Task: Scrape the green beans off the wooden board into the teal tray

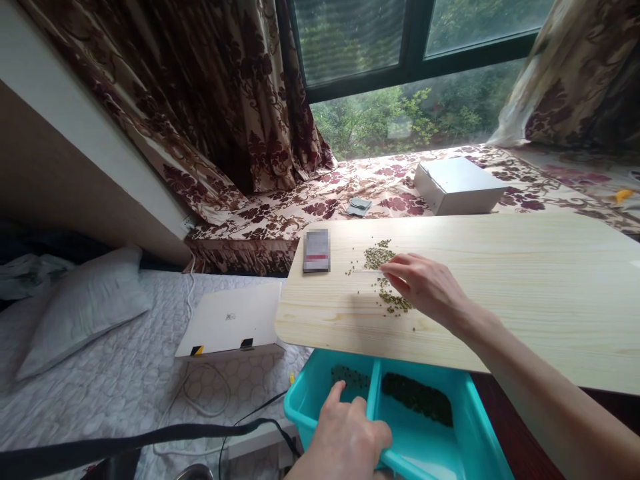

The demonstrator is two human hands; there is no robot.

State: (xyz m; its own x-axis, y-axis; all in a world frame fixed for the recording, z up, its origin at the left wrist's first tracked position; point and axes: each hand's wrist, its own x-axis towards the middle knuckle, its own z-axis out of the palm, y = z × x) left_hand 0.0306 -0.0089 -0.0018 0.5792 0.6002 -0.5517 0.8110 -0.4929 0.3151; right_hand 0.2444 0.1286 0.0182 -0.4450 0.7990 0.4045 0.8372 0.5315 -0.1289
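Observation:
My right hand [423, 283] is closed in a pinch over the pale wooden table. From its fingertips a thin whitish strip [367, 271] points left, lying across small green beans, likely mung beans [379, 257]. More loose beans [395, 302] are heaped just below that hand. At the table's near edge stands a teal two-compartment bin [480, 427]. My left hand [347, 430] grips its near side, index finger stretched over the left compartment. Scattered dark beans [350, 377] lie in that compartment. A dark, dense layer [417, 398] covers the far part of the right one.
A booklet-like flat item [317, 251] lies on the wooden table [530, 287] at left. Behind it, a silvery box [460, 183] and a small grey-green cloth piece [359, 207] rest on the window ledge. A white box [235, 320], cables and a pillow [90, 307] are on the bed.

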